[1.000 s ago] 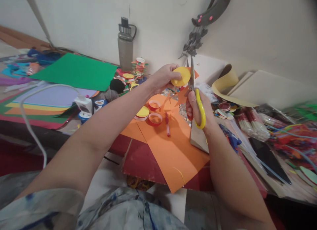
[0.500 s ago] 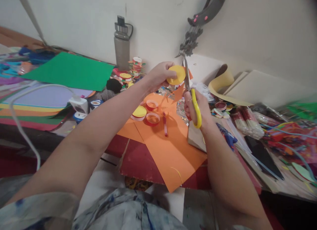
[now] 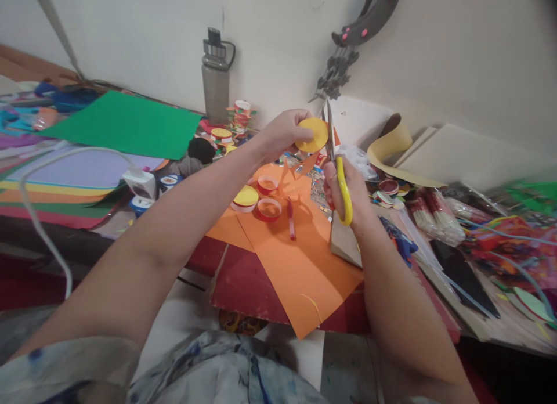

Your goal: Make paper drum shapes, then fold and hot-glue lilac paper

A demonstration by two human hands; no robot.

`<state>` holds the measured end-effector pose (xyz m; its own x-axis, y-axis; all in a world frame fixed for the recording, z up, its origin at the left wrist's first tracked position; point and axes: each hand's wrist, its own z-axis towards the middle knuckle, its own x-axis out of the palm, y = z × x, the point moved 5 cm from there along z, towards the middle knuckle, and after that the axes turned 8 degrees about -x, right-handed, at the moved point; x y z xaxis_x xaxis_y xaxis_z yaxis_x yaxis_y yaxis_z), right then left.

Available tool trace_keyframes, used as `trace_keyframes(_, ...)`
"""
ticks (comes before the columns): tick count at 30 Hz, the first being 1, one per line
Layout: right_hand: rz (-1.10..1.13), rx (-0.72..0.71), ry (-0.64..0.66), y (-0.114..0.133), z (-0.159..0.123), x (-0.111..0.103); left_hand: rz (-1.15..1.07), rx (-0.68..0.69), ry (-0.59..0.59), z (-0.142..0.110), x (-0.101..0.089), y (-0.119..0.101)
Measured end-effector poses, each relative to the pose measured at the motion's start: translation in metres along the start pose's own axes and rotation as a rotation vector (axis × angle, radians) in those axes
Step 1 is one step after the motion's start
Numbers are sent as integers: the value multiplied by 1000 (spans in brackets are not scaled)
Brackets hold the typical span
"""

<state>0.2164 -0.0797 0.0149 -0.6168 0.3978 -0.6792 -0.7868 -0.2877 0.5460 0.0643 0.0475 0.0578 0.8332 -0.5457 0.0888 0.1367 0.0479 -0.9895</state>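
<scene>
My left hand (image 3: 290, 131) pinches a round yellow paper disc (image 3: 314, 134), held up above the table. In my right hand (image 3: 351, 186) are scissors with yellow handles (image 3: 344, 195), closed fingers around the loops. Their blades point upward, slightly parted, right at the disc's right edge. An orange paper piece shows behind the blades. Below, on orange paper sheets (image 3: 300, 270), stand two red rings (image 3: 268, 209), a yellow-topped round piece (image 3: 246, 196) and a red pen (image 3: 291, 221). A thin yellow paper strip (image 3: 311, 306) lies near the front corner.
A grey water bottle (image 3: 215, 82) stands by the wall. Green paper (image 3: 130, 125) and stacked coloured sheets lie left, near a white charger (image 3: 140, 183) with its cable. To the right are a curled yellow sheet (image 3: 389, 151), a black phone-like slab (image 3: 463, 276) and packed brushes (image 3: 435, 215).
The disc and my left hand have shifted slightly right and down. The scissor blades are a little further apart or turned; both hands keep their hold.
</scene>
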Motion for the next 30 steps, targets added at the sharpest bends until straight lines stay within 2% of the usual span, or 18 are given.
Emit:
trace_keyframes(3, 28, 1, -57, 1, 0, -3, 10, 8, -17, 3, -2, 1)
trace_keyframes(13, 80, -10, -89, 1, 2, -3, 71, 23, 7, -8, -1, -8)
trace_keyframes(22, 95, -34, -86, 3, 2, -4, 133, 54, 22, -7, -5, -13)
trace_keyframes(30, 16, 27, -22, 8, -1, -7, 152, 27, 0, -9, -11, -16)
